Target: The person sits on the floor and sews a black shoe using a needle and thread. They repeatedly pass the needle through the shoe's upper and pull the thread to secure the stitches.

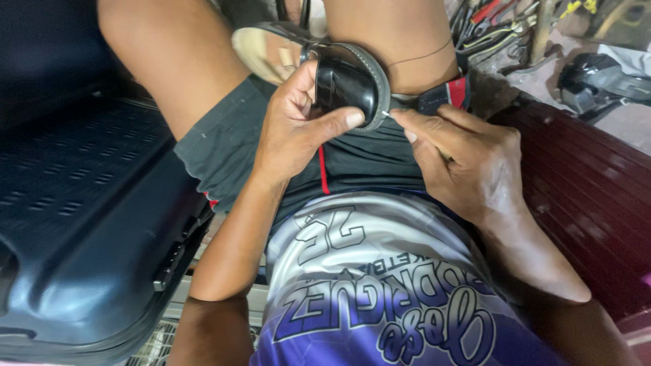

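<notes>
Purple and white jersey (pixel 380 291) fills the frame at 6 o'clock, with a dark hard-shell suitcase (pixel 81 230) at 8 o'clock. Above it, the left hand (pixel 298 125) grips a glossy black shoe (pixel 346 81) on the lap, thumb pressed on its upper. At 3 o'clock of the shoe, the right hand (pixel 468 159) pinches a thin needle (pixel 386 114) at the stitched sole edge; tools (pixel 502 27) lie at 1 o'clock.

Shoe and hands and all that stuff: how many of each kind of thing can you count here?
Black shoe: 1
Needle: 1
Hands: 2, left hand and right hand
Dark suitcase: 1
Total: 5
The pile of tools at the top is too jumbled to count.
</notes>
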